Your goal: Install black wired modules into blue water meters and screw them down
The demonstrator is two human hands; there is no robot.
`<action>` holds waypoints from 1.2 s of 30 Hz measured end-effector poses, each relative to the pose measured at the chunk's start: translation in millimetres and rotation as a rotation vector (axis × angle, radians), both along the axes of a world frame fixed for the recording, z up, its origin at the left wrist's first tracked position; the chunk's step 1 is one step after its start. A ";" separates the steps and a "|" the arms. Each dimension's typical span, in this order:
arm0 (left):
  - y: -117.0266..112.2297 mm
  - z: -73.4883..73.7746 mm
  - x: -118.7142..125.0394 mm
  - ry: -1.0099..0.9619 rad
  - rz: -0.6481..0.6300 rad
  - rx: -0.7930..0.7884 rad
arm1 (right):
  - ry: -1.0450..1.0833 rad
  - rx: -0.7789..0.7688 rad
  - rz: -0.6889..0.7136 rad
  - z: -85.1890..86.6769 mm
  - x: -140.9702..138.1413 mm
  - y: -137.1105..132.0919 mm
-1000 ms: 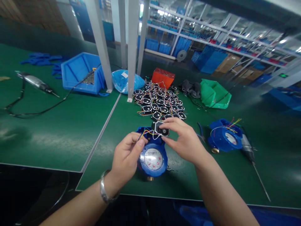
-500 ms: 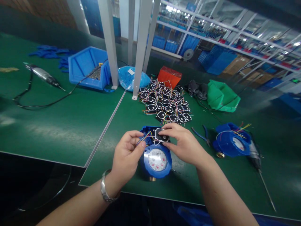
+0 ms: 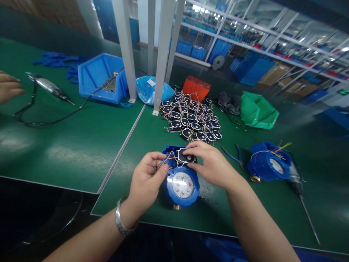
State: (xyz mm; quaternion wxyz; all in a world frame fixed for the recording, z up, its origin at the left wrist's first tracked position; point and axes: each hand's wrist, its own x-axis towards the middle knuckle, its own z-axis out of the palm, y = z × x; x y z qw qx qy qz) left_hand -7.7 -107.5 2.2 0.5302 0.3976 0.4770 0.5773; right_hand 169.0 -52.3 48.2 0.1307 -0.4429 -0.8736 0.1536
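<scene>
A blue water meter with a white dial stands on the green table close to its front edge. My left hand is closed on the coloured wires at the meter's upper left. My right hand pinches a small black module and holds it over the open blue compartment at the meter's top. The wires run from that module into the meter.
A heap of like black modules lies behind the meter. To the right are a second blue meter, pliers and an electric screwdriver. At back left are a blue bin, another screwdriver and another person's hand.
The black module has come down closer onto the meter's top compartment. Another person's hand has appeared at the left edge. The view shifted slightly.
</scene>
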 end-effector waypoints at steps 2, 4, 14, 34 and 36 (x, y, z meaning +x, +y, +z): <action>0.0 -0.4 0.6 -0.005 -0.003 0.003 | 0.012 -0.002 -0.006 -0.5 0.0 -0.3; -0.1 -0.9 1.0 -0.008 -0.005 0.002 | 0.022 -0.007 -0.002 -0.5 -0.7 -0.2; 0.6 -2.6 0.7 0.004 0.008 0.038 | -0.006 -0.034 0.000 2.0 -0.4 -0.9; 19.7 15.5 -27.0 0.571 -0.074 0.201 | 0.103 0.360 -0.272 12.8 66.1 -37.8; 32.8 35.0 -26.2 0.784 -0.087 0.303 | 0.125 0.428 -0.468 12.5 97.5 -43.9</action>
